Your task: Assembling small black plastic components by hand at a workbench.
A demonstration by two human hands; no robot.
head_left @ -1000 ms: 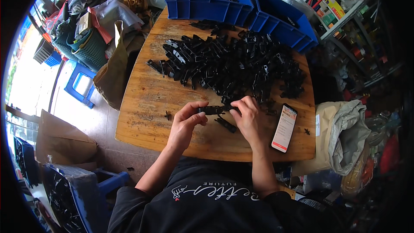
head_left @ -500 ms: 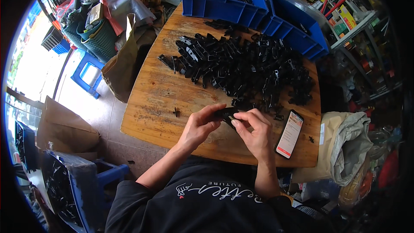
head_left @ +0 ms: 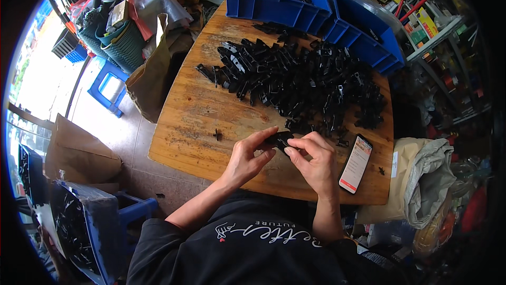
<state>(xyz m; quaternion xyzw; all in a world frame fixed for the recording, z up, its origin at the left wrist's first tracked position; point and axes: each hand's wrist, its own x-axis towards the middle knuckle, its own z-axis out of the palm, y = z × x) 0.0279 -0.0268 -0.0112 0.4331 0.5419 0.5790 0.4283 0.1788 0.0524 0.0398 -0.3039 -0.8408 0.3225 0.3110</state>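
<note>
Over the near part of the wooden table (head_left: 184,121), my left hand (head_left: 246,156) grips a small black plastic part (head_left: 278,139) between thumb and fingers. My right hand (head_left: 315,161) pinches at the part's right end with thumb and forefinger; whether a second small piece is between those fingertips I cannot make out. Just beyond both hands lies a big heap of similar black plastic parts (head_left: 295,79), some with shiny spots. One small black piece (head_left: 217,134) lies alone to the left of my left hand.
A lit phone (head_left: 355,163) lies right of my right hand, with a tiny black piece (head_left: 382,171) beside it. Two blue bins (head_left: 276,8) stand along the far edge. A paper sack (head_left: 150,74) stands left of the table; another bag (head_left: 427,171) stands at the right.
The right fingertips have shifted slightly on the black part, and both hands stay close together. The whole view has moved a little; the heap looks the same.
</note>
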